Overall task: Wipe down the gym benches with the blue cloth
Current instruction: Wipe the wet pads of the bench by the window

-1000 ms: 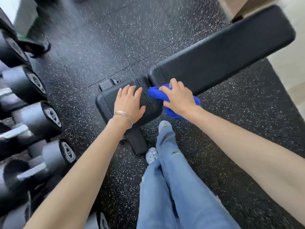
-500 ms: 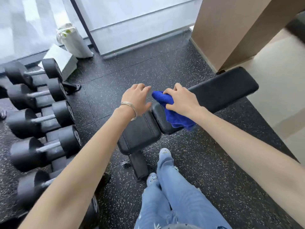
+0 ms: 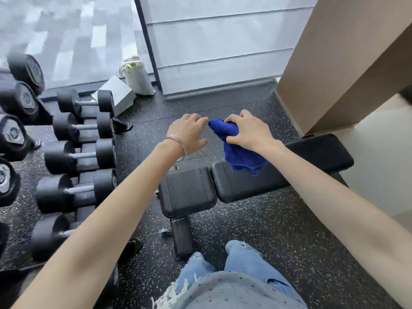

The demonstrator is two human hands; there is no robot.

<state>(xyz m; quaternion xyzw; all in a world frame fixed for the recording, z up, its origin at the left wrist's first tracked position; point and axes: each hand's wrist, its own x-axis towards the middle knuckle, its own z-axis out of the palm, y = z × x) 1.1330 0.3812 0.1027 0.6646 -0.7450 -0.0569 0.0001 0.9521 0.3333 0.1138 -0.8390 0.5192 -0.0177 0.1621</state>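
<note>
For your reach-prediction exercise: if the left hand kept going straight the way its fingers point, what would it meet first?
Probably the blue cloth bunched in the right hand; the left hand fingertips almost touch its corner, though depth is unclear.

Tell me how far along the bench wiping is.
Done: can't tell; the bench shows no wipe marks. In hand: the right hand holds the blue cloth lifted off the pads, with the left hand reaching for its corner. Left: any other benches, none visible.

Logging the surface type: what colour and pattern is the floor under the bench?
Black floor with small white speckles, under the bench; clearest in the head view.
</note>
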